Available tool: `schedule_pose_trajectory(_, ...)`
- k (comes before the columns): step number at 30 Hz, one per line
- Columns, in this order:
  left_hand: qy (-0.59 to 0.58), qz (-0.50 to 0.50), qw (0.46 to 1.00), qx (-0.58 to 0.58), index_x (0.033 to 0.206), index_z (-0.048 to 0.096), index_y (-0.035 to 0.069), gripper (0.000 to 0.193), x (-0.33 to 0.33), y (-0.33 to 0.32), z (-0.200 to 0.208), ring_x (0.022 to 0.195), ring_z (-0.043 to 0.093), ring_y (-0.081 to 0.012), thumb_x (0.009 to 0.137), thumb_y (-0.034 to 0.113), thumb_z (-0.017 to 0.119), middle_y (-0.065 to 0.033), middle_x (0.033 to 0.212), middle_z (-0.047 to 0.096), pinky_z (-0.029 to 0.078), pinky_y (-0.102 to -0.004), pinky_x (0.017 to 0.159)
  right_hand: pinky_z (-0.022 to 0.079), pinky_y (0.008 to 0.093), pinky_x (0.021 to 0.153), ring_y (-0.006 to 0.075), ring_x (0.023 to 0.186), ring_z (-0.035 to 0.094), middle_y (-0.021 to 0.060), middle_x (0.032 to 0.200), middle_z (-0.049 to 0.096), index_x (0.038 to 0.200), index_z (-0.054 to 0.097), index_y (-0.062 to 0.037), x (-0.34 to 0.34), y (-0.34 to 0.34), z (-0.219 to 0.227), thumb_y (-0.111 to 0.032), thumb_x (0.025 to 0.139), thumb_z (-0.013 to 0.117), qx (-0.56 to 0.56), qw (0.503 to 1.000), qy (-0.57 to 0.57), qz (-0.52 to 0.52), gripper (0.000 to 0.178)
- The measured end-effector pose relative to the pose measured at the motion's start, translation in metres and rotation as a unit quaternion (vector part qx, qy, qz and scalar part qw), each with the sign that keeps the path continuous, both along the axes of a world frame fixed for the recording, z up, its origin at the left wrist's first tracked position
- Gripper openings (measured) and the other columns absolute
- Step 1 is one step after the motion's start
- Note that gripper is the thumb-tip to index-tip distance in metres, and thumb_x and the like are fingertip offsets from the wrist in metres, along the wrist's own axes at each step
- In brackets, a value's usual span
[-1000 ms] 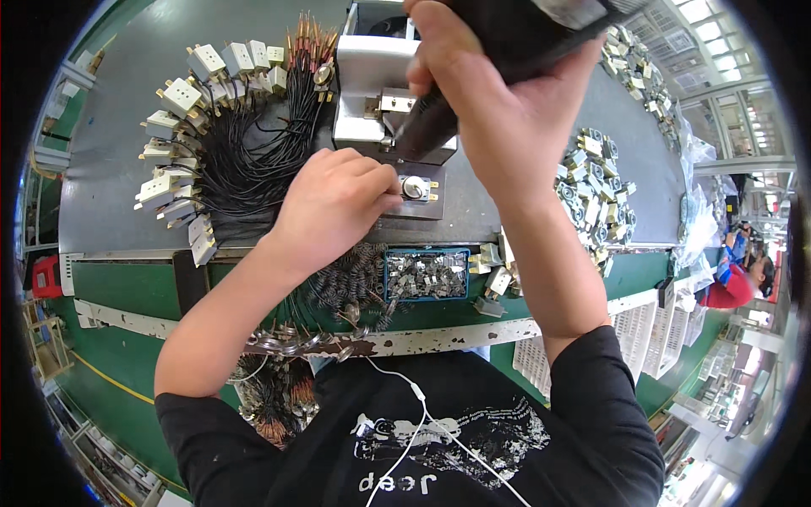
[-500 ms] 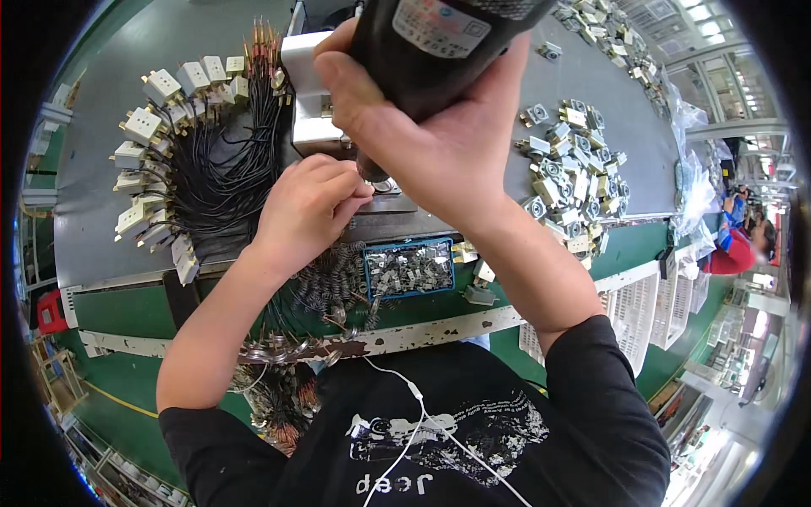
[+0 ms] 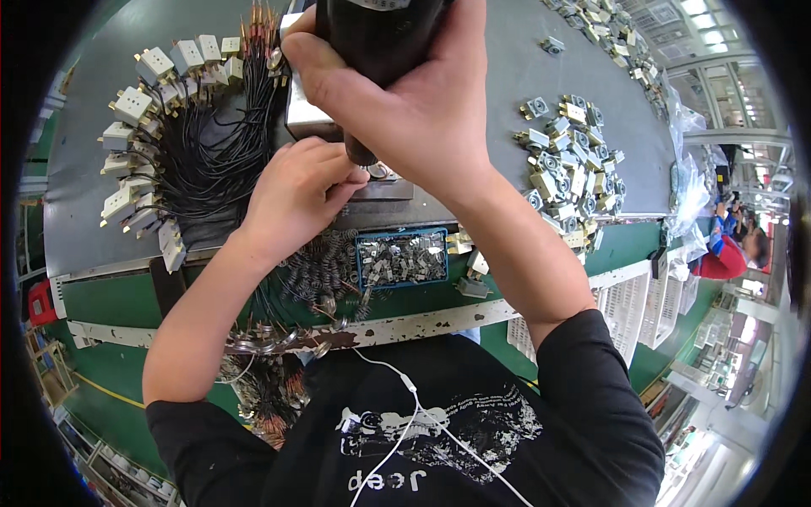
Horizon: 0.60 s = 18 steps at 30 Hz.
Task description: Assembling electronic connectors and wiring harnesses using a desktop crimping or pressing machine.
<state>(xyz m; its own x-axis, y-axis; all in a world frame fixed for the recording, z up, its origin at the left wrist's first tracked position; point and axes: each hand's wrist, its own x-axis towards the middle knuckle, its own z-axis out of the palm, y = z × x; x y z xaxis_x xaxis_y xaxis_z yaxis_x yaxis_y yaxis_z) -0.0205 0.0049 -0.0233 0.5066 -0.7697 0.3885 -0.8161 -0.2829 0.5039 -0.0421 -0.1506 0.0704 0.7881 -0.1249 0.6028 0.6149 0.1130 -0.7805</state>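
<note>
My right hand [image 3: 427, 127] is wrapped around the body of a black power screwdriver [image 3: 380, 42], held nose down. Its tip ends just above a small round metal part [image 3: 379, 171] on a grey metal block [image 3: 393, 189]. Whether the tip touches that part cannot be told. Close against the tip, my left hand [image 3: 296, 186] has its thumb and forefinger pinched together. What they hold, if anything, is hidden by the fingers. Behind both hands stands a pale metal box [image 3: 304, 114], partly covered by my right hand.
Black cables [image 3: 215, 173] with white plug blocks [image 3: 133, 105] fan out at left. A blue-rimmed tray [image 3: 359, 262] of small metal pieces sits nearer me, beside loose springs [image 3: 312, 275]. Socket parts [image 3: 579, 160] are heaped at right. A person in red [image 3: 726, 258] is at far right.
The screwdriver and my right hand have swung left, and the tool now stands more upright. My left hand stays pinched beside the tip. The whole view has shifted slightly.
</note>
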Motion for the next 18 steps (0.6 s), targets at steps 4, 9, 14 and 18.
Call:
schedule_pose_trajectory(4,0.047,0.045,0.997,0.038,0.093,0.062,0.004,0.02,-0.002,-0.001,0.001,0.092,0.065,-0.0317,0.085,0.014,0.076,-0.0102,0.091,0.067,0.052,-0.0455,0.081,0.052,0.0359,0.1,0.023,0.115,0.063,0.0145,0.125,0.059,0.151,0.028,0.0033,-0.011,-0.004,0.005,0.003,0.084,0.076,-0.038,0.998,0.039,-0.01,0.083)
schedule_pose_trajectory(9,0.09,0.047,0.98,0.17,0.106,0.06,0.004,0.028,0.003,0.0,0.009,0.095,0.068,-0.0345,0.092,0.025,0.072,-0.0127,0.094,0.068,0.055,-0.0465,0.08,0.059,0.0327,0.086,0.0187,0.099,0.071,0.0138,0.107,0.068,0.139,0.041,0.0041,-0.017,-0.004,-0.005,0.004,0.08,0.081,-0.021,0.994,0.107,-0.004,0.071)
schedule_pose_trajectory(14,0.092,0.042,0.985,0.14,0.108,0.062,0.004,0.029,0.007,-0.002,0.002,0.091,0.069,-0.0352,0.092,0.027,0.071,-0.013,0.094,0.069,0.056,-0.0471,0.079,0.058,0.0323,0.087,0.0195,0.101,0.07,0.0149,0.116,0.065,0.14,0.037,0.0029,-0.012,0.001,-0.006,0.003,0.081,0.081,0.006,0.997,0.071,-0.01,0.073)
schedule_pose_trajectory(18,0.104,0.039,0.987,0.116,0.105,0.062,0.004,0.028,0.007,-0.004,0.001,0.09,0.069,-0.0359,0.091,0.026,0.072,-0.0131,0.093,0.068,0.056,-0.0474,0.078,0.055,0.0349,0.094,0.0226,0.11,0.067,0.015,0.123,0.062,0.145,0.033,0.0024,-0.009,0.004,-0.003,0.0,0.08,0.081,-0.007,0.999,0.029,-0.042,0.081)
